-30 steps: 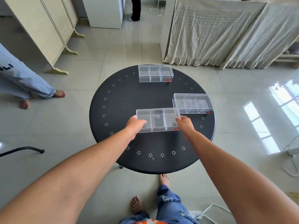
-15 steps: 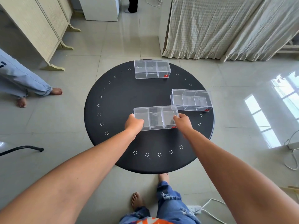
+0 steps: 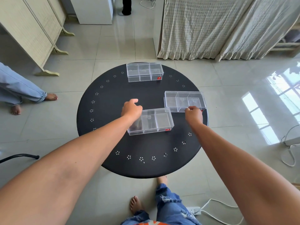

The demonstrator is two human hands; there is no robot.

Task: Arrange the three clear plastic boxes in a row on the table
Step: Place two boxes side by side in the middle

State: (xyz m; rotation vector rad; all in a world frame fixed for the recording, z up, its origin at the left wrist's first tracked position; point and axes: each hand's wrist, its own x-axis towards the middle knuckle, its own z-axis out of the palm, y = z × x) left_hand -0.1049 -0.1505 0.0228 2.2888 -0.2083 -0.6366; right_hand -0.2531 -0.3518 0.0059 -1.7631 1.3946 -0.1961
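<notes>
Three clear plastic boxes with inner dividers lie on a round black table [image 3: 113, 143]. The near box [image 3: 155, 120] rests flat at the middle. A second box [image 3: 185, 100] sits just behind it to the right, their corners almost touching. The third box [image 3: 144, 71] stands alone at the far edge. My left hand [image 3: 131, 108] hovers over the near box's left end, fingers loosely curled, holding nothing. My right hand [image 3: 194, 114] is curled at the front edge of the right box; whether it grips that box is unclear.
Another person's legs [image 3: 21, 91] stand on the tiled floor at the left. A folding screen [image 3: 32, 33] is at the far left, curtains [image 3: 219, 26] at the far right. White cables [image 3: 289, 151] trail on the floor at the right. My own feet are below the table.
Both hands have let go of the near box, which now rests on the table. My left hand rose and moved further away; my right hand moved right to the second box.
</notes>
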